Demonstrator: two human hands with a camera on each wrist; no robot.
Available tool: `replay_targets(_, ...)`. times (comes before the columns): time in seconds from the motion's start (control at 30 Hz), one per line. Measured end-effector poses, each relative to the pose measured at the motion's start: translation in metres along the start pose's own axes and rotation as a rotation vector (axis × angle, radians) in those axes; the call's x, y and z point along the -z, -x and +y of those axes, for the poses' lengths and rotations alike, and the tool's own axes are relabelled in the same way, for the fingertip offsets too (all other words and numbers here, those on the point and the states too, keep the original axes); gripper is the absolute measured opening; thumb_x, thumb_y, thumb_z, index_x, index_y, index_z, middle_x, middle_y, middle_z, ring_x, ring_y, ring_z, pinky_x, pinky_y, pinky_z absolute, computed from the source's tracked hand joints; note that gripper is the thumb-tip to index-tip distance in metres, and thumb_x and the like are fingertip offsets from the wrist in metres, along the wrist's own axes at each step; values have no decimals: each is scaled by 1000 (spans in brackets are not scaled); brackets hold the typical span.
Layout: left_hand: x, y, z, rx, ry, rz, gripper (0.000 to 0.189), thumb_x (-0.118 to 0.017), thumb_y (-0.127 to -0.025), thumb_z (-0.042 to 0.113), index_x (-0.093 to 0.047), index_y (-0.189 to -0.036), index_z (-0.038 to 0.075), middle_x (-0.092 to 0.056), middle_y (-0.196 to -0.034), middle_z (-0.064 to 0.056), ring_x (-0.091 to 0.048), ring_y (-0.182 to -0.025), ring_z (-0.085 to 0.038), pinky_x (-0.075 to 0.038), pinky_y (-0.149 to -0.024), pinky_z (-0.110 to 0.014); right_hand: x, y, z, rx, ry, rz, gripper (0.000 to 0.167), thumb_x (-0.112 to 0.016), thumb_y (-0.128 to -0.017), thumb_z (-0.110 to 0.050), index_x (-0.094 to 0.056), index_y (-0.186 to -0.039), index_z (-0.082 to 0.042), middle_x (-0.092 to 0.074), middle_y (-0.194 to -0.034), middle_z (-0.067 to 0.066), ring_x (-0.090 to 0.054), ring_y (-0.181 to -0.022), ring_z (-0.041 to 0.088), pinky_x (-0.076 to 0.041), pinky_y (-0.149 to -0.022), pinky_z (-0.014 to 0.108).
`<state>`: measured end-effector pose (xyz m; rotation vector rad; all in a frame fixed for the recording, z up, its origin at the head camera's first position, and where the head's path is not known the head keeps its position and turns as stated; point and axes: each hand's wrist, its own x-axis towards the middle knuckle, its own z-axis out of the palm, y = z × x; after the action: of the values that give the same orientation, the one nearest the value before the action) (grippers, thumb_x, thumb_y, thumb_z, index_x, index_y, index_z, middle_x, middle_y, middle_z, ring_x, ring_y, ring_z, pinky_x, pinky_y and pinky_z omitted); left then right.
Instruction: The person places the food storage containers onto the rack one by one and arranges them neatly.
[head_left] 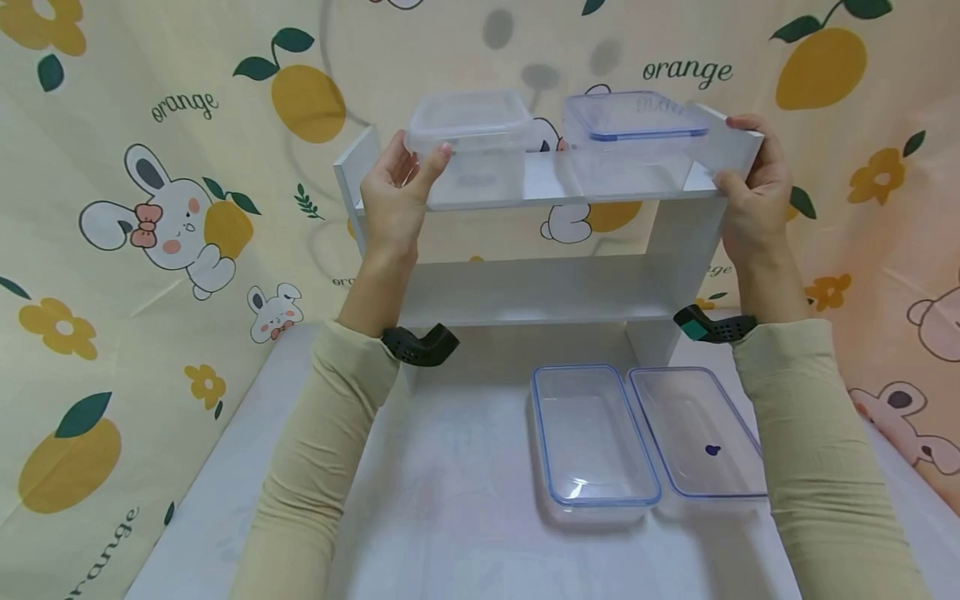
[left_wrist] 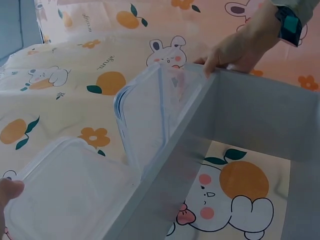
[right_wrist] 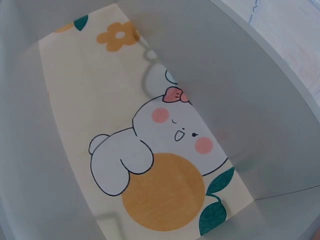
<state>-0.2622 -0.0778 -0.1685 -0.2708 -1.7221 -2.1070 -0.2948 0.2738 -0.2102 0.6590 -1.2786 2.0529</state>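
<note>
A white shelf unit (head_left: 540,292) stands in front of me, two clear plastic boxes on its top board. My left hand (head_left: 393,196) grips the left box (head_left: 480,158), which has a frosted lid, thumb at the front and fingers at its left side. In the left wrist view, the thumb (left_wrist: 11,190) lies at the edge of that lid. Beside it sits a clear box with a blue-rimmed lid (head_left: 637,125), no hand on it. My right hand (head_left: 759,187) holds the unit's right upper side panel (head_left: 731,146), fingers over its top edge and thumb in front.
Two more blue-rimmed clear boxes lie side by side on the white table (head_left: 450,500): a left one (head_left: 596,433) and a right one (head_left: 693,433), partly behind my right sleeve. The middle shelf board (head_left: 540,292) spans the unit. A printed cloth (head_left: 187,333) hangs behind.
</note>
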Motion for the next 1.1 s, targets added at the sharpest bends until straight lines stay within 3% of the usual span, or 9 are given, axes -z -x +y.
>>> replay_targets(0.23,3,2,-3,-29,0,11,70,-71,-86,15,-37,-146,4,-42,-153,-8,-43,-139,-14,-37,-113,-17,-1,-1,0,-12,-1,12,46,-42,-85,25,-58,-115,-6,-49,-136,9,-39,-129,24,-30,-121,36)
replay_targets(0.6,10,19,-6,-120,61,66,54,-67,-88,8,-47,-137,0,-52,-141,-12,-52,-130,-16,-45,-107,-19,-1,-2,0,-6,-18,6,45,-42,-85,25,-58,-113,-5,-49,-136,9,-40,-129,25,-34,-119,35)
replay_targets(0.87,15,33,-12,-208,90,67,43,-61,-90,1,-50,-130,-8,-55,-134,-23,-54,-129,-27,-47,-107,-25,-2,0,0,-5,-23,8,45,-42,-84,25,-58,-113,-5,-49,-135,9,-39,-129,25,-34,-119,34)
replay_targets(1.1,16,47,-16,-194,103,28,35,-59,-91,0,-53,-125,-8,-63,-118,-12,-63,-107,-9,-48,-106,-26,-2,0,0,3,-21,4,45,-40,-84,25,-57,-112,-6,-49,-135,9,-39,-129,25,-34,-119,34)
